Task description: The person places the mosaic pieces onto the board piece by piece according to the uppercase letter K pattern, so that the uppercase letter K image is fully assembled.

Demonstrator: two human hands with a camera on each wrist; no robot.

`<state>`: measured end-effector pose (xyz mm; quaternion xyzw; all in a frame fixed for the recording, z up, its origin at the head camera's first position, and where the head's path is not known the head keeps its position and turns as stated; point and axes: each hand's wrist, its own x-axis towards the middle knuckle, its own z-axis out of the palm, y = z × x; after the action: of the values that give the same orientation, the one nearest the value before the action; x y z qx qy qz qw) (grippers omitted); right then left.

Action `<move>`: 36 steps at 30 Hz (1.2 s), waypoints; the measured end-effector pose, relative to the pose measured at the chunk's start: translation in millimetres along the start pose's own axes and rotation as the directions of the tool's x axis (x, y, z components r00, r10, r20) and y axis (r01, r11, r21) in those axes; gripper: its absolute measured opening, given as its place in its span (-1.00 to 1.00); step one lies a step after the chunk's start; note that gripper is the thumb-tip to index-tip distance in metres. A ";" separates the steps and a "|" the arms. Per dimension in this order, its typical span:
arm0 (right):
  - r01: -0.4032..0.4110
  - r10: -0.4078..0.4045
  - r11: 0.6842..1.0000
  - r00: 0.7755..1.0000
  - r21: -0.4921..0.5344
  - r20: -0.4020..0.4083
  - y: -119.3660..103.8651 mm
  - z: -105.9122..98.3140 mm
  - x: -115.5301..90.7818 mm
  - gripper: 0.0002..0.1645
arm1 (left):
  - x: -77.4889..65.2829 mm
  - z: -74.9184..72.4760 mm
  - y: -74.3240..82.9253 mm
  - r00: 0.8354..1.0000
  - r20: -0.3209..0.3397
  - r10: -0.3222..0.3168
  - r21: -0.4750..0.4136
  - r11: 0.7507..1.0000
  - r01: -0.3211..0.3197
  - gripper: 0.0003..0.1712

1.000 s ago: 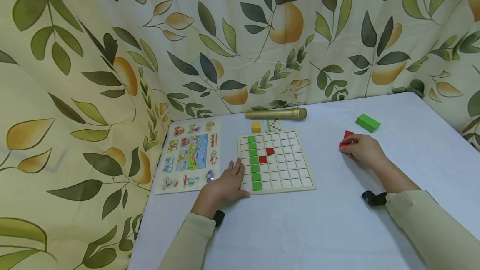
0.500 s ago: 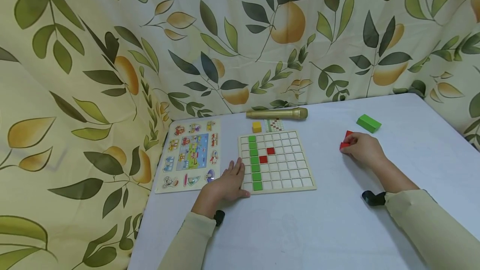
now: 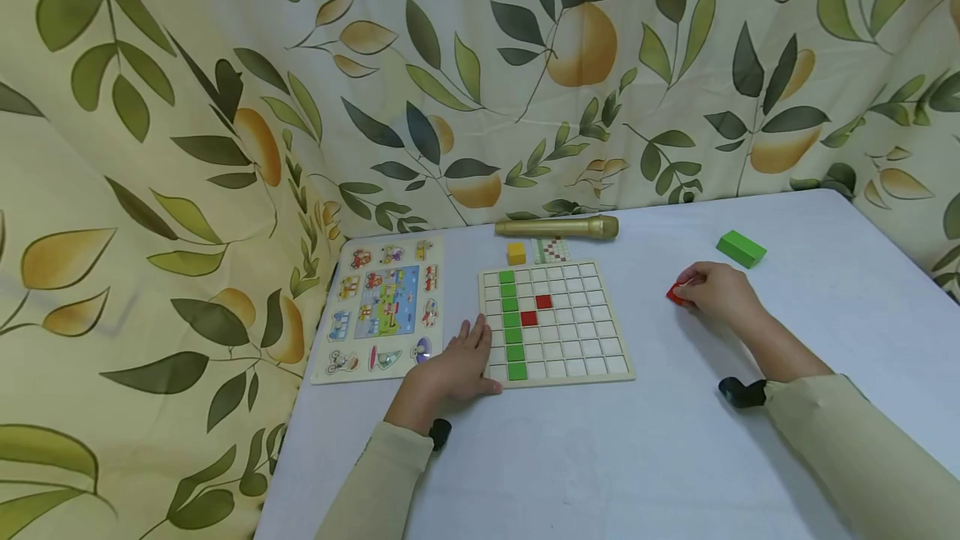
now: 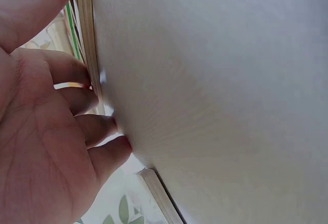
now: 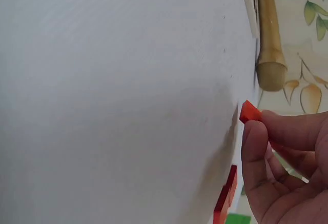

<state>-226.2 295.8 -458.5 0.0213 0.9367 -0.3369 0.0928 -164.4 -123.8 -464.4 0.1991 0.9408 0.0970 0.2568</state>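
My right hand (image 3: 722, 298) pinches a small red square tile (image 5: 250, 112) between thumb and fingertips, over the right side of the table. Below that hand in the right wrist view, more red tiles (image 5: 225, 198) lie on the cloth; in the head view the hand hides them. A wooden grid board (image 3: 577, 332) lies flat, with a column of green tiles (image 3: 512, 320) near its left side and two red tiles (image 3: 543, 302) set diagonally. My left hand (image 3: 459, 369) rests at the board's left edge, fingers extended and thumb at the near left corner.
A picture puzzle board (image 3: 386, 302) lies left of the grid. Behind the grid are a yellow block (image 3: 516, 253), a small pattern card (image 3: 552, 250) and a gold microphone (image 3: 558, 227). A green block stack (image 3: 741, 248) sits at the back right. A patterned curtain hangs behind.
My right hand has lifted a red tile from the others and moved slightly left, turning the tile at an angle. The left hand stays at the board's edge.
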 end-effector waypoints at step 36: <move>0.023 -0.039 0.985 0.995 0.172 0.093 -92.3 50.6 46.6 -0.74 | -0.8 -0.9 0.4 1.000 0.002 -0.002 0.023 1.000 0.002 0.14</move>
<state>-273.3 191.3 -447.7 -0.0017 0.8991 -0.4179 0.1304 -164.1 -123.8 -463.1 0.2013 0.9417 0.0857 0.2557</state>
